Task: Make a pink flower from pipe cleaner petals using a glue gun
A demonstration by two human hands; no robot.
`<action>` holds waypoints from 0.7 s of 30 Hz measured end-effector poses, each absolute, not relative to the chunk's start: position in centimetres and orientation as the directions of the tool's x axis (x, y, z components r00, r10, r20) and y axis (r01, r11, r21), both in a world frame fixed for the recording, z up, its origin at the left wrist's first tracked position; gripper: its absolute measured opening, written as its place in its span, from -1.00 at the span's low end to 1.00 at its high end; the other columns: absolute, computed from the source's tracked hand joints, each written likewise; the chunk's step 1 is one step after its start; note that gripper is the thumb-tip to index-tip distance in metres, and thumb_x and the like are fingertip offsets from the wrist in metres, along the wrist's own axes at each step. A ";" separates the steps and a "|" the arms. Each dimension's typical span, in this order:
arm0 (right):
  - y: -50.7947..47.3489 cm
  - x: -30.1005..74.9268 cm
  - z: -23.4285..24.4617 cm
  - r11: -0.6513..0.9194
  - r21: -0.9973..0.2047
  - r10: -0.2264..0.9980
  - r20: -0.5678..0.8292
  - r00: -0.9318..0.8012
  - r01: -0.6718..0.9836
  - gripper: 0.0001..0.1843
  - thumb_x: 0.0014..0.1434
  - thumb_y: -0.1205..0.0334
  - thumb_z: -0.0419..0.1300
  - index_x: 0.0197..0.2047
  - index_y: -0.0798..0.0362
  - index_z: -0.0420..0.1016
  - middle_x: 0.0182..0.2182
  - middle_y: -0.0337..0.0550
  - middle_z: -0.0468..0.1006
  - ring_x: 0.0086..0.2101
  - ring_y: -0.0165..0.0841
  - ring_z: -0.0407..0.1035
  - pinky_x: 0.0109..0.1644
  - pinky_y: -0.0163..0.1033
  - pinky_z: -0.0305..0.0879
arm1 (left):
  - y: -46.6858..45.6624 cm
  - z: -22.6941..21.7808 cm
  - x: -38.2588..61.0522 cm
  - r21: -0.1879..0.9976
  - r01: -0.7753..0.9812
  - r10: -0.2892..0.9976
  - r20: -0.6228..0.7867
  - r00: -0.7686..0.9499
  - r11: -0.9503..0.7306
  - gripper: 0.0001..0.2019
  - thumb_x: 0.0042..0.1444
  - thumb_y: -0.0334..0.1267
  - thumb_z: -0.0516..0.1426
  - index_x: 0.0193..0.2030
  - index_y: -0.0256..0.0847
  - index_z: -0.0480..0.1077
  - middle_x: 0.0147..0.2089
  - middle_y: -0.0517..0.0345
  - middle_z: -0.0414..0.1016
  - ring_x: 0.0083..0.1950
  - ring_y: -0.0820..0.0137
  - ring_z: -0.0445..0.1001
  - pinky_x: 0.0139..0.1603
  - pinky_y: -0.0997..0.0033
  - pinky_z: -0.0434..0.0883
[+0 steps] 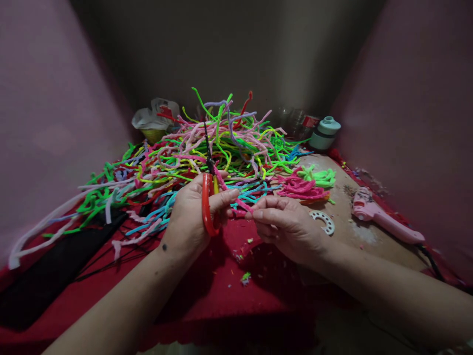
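My left hand (192, 212) is closed around scissors (207, 204) with red handles, their dark blades pointing up and away from me. Between its thumb and fingers passes a bright pink pipe cleaner (244, 205). The other end of that pipe cleaner is pinched in the fingertips of my right hand (284, 222). Both hands hover above the near part of a red cloth (221, 296). Just beyond them rises a big tangled heap of pipe cleaners (229, 143) in green, pink, yellow, blue and red.
Right of the heap lie bundles of pink pipe cleaners (301, 187) and green ones (320, 176) on a brown board (347, 212). A white ring-shaped piece (323, 223), a pink glue gun (388, 219) and a teal-lidded bottle (325, 133) are also there. Black fabric (55, 276) lies left.
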State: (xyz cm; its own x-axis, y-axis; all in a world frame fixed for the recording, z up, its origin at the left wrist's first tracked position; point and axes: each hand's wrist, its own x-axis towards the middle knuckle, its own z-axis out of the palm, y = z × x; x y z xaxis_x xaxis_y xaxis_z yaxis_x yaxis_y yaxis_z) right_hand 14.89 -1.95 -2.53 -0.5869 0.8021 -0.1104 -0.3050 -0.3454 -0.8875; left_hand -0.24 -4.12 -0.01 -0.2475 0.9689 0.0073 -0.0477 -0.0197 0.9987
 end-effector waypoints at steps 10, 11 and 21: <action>-1.1 15.4 -2.2 -0.126 -0.941 0.915 0.013 -0.404 -0.315 -0.86 -0.05 0.23 0.26 -0.50 0.12 0.41 -0.67 -0.33 0.33 -0.65 -0.57 0.09 -0.57 -0.38 -0.05 | -3.9 -1.4 -2.6 0.566 0.778 0.918 0.395 0.035 -0.273 -0.70 0.04 -0.29 0.07 -0.04 -0.19 0.29 -0.39 0.21 0.42 -0.40 0.43 0.41 -0.38 0.49 0.33; -1.0 15.5 -2.2 -0.098 -0.945 0.926 0.029 -0.376 -0.313 -0.86 -0.04 0.23 0.25 -0.49 0.12 0.42 -0.67 -0.33 0.34 -0.64 -0.57 0.10 -0.56 -0.38 -0.05 | -3.9 -1.5 -2.7 0.442 0.834 0.899 0.418 0.134 -0.330 -0.63 0.05 -0.33 0.04 0.04 -0.20 0.24 -0.30 0.15 0.45 -0.32 0.39 0.43 -0.30 0.45 0.35; -0.2 16.0 -2.3 0.096 -0.962 0.946 0.167 -0.277 -0.254 -0.87 -0.05 0.43 0.10 -0.44 0.11 0.48 -0.63 -0.32 0.38 -0.60 -0.54 0.14 -0.51 -0.36 0.02 | -3.3 -3.1 -2.7 -0.024 0.892 0.801 0.431 0.416 -0.451 -0.63 0.12 -0.40 -0.08 0.09 -0.33 0.19 -0.08 -0.09 0.45 -0.09 0.23 0.45 -0.12 0.28 0.40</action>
